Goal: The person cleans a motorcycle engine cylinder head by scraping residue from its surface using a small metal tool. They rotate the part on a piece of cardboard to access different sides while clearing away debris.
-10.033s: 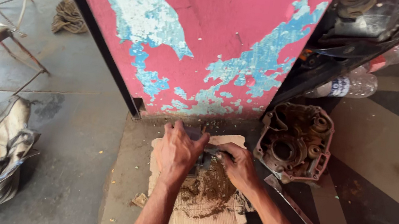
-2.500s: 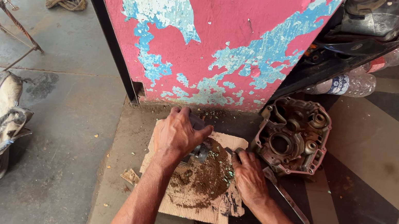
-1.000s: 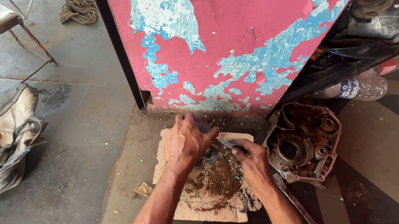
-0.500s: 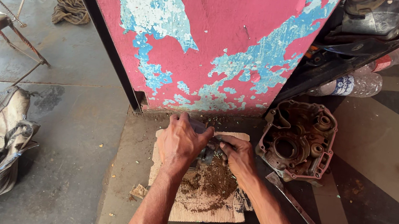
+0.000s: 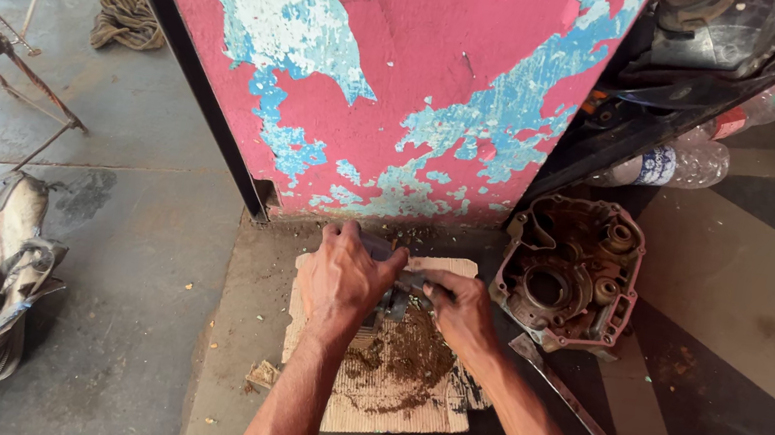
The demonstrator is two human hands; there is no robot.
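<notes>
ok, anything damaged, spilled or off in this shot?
Yes. Brown grime is spread over the cardboard below the left hand and right hand, which clasp a small metal part. The pink wall is peeling to blue patches. A rusty engine casing lies on the floor.

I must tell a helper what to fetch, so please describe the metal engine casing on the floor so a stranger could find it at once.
Start from the pink wall with peeling blue patches. At its lower right corner, right of the cardboard where the hands work, the engine casing lies on the checkered floor. It is the only rusty brown, open casting with round holes; the bottle behind it is clear plastic.
</notes>
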